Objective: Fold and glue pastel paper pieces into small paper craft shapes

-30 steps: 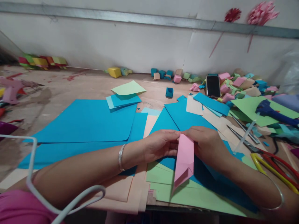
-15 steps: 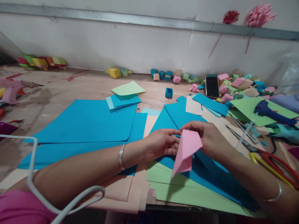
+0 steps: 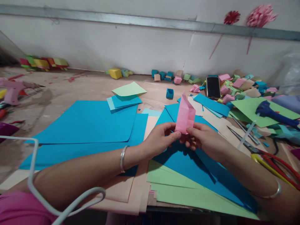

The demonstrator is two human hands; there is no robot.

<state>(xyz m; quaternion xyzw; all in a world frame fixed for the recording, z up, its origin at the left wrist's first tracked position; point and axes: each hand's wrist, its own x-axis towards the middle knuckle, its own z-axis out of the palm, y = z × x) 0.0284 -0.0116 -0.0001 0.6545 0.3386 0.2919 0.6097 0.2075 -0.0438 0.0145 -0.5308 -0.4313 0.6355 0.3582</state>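
A folded piece of pink paper [image 3: 184, 117] stands upright between my two hands, shaped like a partly formed box with a pointed flap at its top. My left hand [image 3: 161, 137] is closed on its lower left edge, thumb in front. At its lower right, my right hand [image 3: 203, 139] pinches it with the thumb in front and the fingers curled beneath. Under both hands lie blue paper sheets [image 3: 178, 162], with light green sheets [image 3: 173, 190] below them.
Large blue sheets [image 3: 86, 122] lie to the left. Scissors [image 3: 255, 150], a blue glue gun [image 3: 267, 109] and a phone [image 3: 213, 87] are on the right. A small blue paper box [image 3: 170, 93] sits ahead. A white cable [image 3: 32, 168] crosses the lower left.
The pink folded paper has turned from hanging downward to standing upright, its pointed flap now on top. My left hand, formerly with fingers extended beside it, has closed on its lower edge.
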